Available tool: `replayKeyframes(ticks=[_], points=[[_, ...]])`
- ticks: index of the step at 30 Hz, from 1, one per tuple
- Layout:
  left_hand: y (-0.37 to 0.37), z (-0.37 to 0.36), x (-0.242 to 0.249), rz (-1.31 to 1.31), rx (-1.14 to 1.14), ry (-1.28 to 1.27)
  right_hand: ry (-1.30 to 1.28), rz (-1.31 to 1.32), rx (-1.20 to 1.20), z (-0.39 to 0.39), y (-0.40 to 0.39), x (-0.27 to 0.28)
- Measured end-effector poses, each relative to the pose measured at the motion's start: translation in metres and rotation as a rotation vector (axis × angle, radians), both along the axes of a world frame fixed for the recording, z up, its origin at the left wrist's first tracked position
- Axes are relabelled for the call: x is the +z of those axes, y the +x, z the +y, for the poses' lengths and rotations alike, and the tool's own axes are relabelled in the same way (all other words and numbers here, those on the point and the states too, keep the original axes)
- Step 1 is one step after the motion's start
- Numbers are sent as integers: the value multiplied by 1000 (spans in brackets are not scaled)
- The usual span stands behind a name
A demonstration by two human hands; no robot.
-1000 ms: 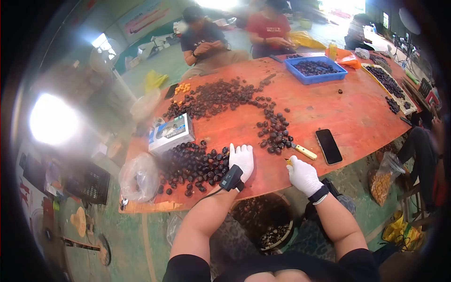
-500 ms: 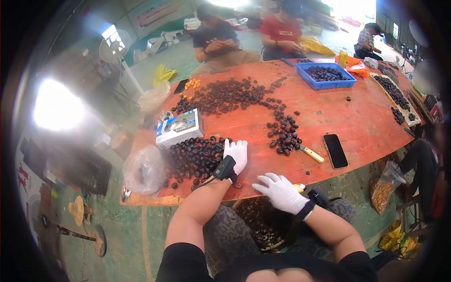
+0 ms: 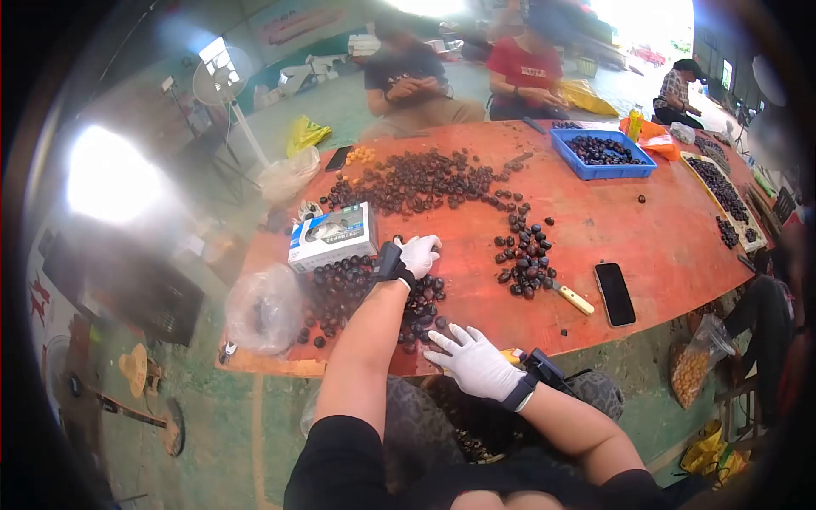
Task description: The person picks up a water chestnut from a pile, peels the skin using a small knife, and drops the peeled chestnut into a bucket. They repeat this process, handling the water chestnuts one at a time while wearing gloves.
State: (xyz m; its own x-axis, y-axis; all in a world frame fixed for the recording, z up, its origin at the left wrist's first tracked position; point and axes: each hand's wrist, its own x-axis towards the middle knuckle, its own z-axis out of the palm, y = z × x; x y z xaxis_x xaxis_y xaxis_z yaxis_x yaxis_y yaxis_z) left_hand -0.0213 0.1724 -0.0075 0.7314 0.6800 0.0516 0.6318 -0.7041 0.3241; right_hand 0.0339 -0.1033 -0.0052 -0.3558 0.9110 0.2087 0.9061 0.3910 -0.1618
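My left hand (image 3: 418,256), in a white glove, rests at the upper right side of the near pile of dark round fruits (image 3: 338,293). Its fingers are curled, and what lies under them is hidden. My right hand (image 3: 476,363), also gloved, is over the table's front edge with fingers spread and nothing in it; its fingertips are close to the lowest fruits of the pile. A white and blue box (image 3: 333,238) stands behind the pile, and a clear plastic bag (image 3: 265,310) lies to its left. Right of my hands are more dark fruits (image 3: 529,259) and a knife with a pale handle (image 3: 575,299).
A phone (image 3: 615,294) lies on the red table (image 3: 671,246). Farther back are a wide spread of fruits (image 3: 416,178), a blue tray (image 3: 608,172) and a long pale tray (image 3: 752,238). Two people (image 3: 408,85) (image 3: 525,72) sit across, a third (image 3: 678,93) farther right.
My left hand has moved up and forward along the pile. My right hand has shifted left toward the pile's lower end. More fruits show between the hands. The view has tilted slightly.
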Motion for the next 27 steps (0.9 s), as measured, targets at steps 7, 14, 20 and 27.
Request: replayKeyframes(ticks=[7, 14, 20, 27], points=[[-26, 3, 0, -66, 12, -66, -48, 34, -2, 9, 4, -1], [-36, 56, -4, -337, 18, 166, -95, 30, -43, 11, 5, 9], [-40, 62, -15, -306, 14, -265, -106, 50, -118, 16, 7, 7], [-48, 50, -2, -227, -42, -276, -113, 55, -102, 15, 7, 5]])
